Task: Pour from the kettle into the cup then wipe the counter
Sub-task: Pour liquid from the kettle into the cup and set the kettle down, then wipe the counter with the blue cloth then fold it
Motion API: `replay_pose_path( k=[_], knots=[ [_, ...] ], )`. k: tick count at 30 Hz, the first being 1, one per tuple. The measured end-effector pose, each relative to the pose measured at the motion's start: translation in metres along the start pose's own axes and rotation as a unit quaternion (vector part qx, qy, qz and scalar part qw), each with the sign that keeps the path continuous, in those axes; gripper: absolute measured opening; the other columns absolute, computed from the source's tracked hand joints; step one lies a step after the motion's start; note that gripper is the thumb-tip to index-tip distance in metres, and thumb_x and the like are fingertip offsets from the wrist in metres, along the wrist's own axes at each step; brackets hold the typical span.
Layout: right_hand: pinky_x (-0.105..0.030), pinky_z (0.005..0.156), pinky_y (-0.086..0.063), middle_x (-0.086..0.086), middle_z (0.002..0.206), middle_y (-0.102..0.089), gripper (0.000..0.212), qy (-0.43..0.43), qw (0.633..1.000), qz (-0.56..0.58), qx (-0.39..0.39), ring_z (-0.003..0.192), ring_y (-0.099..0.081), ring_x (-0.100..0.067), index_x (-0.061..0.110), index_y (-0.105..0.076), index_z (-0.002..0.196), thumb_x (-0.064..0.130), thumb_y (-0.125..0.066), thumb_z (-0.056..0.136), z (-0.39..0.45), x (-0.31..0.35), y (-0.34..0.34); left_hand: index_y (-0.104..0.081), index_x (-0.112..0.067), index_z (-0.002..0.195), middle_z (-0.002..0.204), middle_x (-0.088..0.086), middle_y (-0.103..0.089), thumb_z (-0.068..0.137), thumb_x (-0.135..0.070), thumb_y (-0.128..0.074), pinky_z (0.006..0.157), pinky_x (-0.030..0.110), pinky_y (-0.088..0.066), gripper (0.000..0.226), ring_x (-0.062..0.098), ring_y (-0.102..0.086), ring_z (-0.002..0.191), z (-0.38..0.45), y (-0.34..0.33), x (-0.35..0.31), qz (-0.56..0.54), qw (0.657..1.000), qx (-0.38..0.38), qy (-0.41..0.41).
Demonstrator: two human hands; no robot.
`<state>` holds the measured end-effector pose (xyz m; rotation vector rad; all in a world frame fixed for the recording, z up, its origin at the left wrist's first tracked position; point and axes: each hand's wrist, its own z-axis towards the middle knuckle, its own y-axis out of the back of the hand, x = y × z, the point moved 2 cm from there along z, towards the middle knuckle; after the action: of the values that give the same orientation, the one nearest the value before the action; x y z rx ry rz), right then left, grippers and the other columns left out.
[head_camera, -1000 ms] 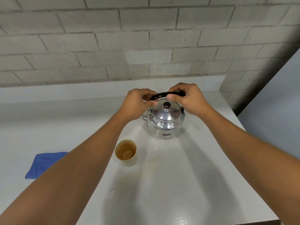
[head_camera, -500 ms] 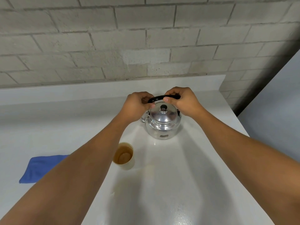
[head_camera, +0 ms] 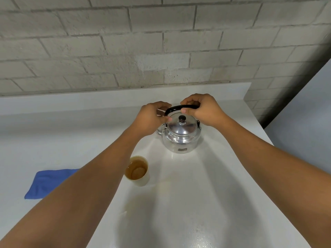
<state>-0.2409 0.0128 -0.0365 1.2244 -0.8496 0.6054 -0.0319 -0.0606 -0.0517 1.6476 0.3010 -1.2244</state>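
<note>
The shiny round metal kettle (head_camera: pixel 180 136) with its domed lid and dark knob (head_camera: pixel 182 119) sits upright on the white worktop (head_camera: pixel 206 203), toward the back near the pale brick wall (head_camera: pixel 161 42). My right hand (head_camera: pixel 204 110) has its grip closed over the black arched handle (head_camera: pixel 174 109), fingers curled round the top and thumb pressing from the front. My left hand (head_camera: pixel 153 118) is loosely curled at the handle's left end, where it meets the body; whether it is actually clamped on anything I cannot tell. The spout seems to be on the left side, mostly hidden behind that hand. Nearer to me and to the left stands the small cream cup (head_camera: pixel 138 170), already holding brownish liquid fairly near the rim, and apart from the kettle. A folded blue cloth (head_camera: pixel 48 183) lies farther left, partly under my left forearm. I judge the main risk is overfilling: another pour into a cup this full could spill onto the worktop. The swinging handle could also let the kettle tip suddenly as I lift, and my forearm passes close over the cup and could knock it.
</note>
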Motion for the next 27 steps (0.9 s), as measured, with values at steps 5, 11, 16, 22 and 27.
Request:
replay_pose_path(
  k=[5, 11, 16, 22, 27],
  knots=[
    [-0.014, 0.089, -0.039, 0.008, 0.108, -0.067, 0.024, 0.089, 0.991, -0.097, 0.005, 0.102, -0.057, -0.006, 0.025, -0.077, 0.107, 0.026, -0.080, 0.083, -0.006, 0.030, -0.003, -0.070, -0.025, 0.126, 0.118, -0.012, -0.073, 0.082, -0.029, -0.088, 0.085, 0.006, -0.049, 0.047, 0.001, -0.068, 0.107, -0.025, 0.031, 0.002, 0.004, 1.000, -0.011, -0.025],
    [-0.019, 0.088, -0.046, 0.009, 0.107, -0.069, 0.022, 0.131, 0.986, -0.090, 0.057, 0.100, -0.061, -0.006, 0.025, -0.077, 0.105, 0.022, -0.078, 0.083, -0.022, 0.079, -0.022, -0.073, -0.028, 0.121, 0.120, -0.013, -0.072, 0.083, -0.029, -0.087, 0.093, 0.016, -0.053, 0.040, 0.003, -0.069, 0.109, -0.073, 0.083, 0.013, 0.045, 0.999, -0.013, -0.022],
    [-0.016, 0.085, -0.045, 0.010, 0.108, -0.067, 0.024, 0.127, 0.981, -0.088, 0.117, 0.100, -0.061, -0.003, 0.024, -0.075, 0.110, 0.024, -0.077, 0.087, -0.046, 0.110, -0.071, -0.073, -0.034, 0.120, 0.124, -0.019, -0.069, 0.086, -0.030, -0.084, 0.097, 0.016, -0.050, 0.036, -0.001, -0.067, 0.112, -0.122, 0.124, 0.044, 0.092, 0.996, 0.001, -0.001],
    [-0.028, 0.091, -0.053, 0.012, 0.112, -0.069, 0.027, 0.109, 0.981, -0.077, 0.143, 0.100, -0.062, -0.007, 0.026, -0.073, 0.114, 0.025, -0.075, 0.087, -0.071, 0.140, -0.149, -0.072, -0.047, 0.112, 0.122, -0.028, -0.069, 0.084, -0.030, -0.086, 0.094, 0.013, -0.045, 0.036, -0.012, -0.063, 0.111, -0.183, 0.176, 0.105, 0.109, 0.993, 0.002, 0.051],
    [-0.025, 0.085, -0.053, 0.010, 0.113, -0.068, 0.030, 0.080, 0.981, -0.064, 0.167, 0.096, -0.063, -0.006, 0.029, -0.072, 0.116, 0.026, -0.075, 0.086, -0.088, 0.155, -0.214, -0.069, -0.048, 0.115, 0.123, -0.029, -0.063, 0.081, -0.028, -0.087, 0.097, 0.021, -0.047, 0.043, -0.005, -0.062, 0.114, -0.223, 0.208, 0.157, 0.137, 0.985, 0.022, 0.105]
  ],
)
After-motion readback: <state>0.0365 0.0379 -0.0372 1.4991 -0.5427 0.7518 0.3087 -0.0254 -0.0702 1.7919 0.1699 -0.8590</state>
